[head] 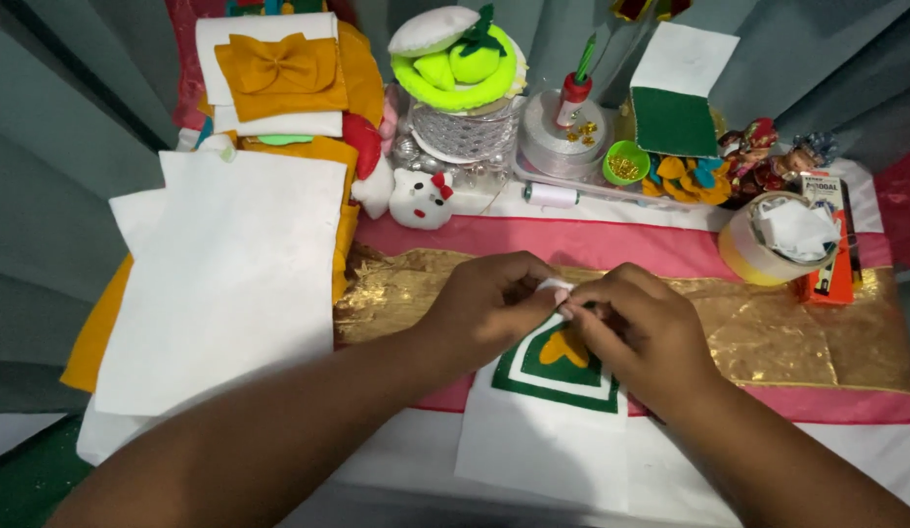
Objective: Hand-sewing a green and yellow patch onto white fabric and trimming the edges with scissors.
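Both hands work on a white felt sheet [543, 440] lying on the worktop [826, 342], at its near edge. The left hand [489, 308] and right hand [636, 332] meet above a green square border [558, 376] enclosing an orange shape [563, 347]. Fingers of both hands are closed, pinching a small white piece [558, 290].

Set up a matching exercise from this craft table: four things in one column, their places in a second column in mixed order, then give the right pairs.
Things:
1. mustard bow
2. tape roll
3. white cat toy
4. green and white felt piece

Places:
A. under both hands, left hand and right hand
B. far left, on the stacked felt
C. right side, beside the orange box
D. centre, before the bead jar

Pairs: 1-B, 2-C, 3-D, 4-A
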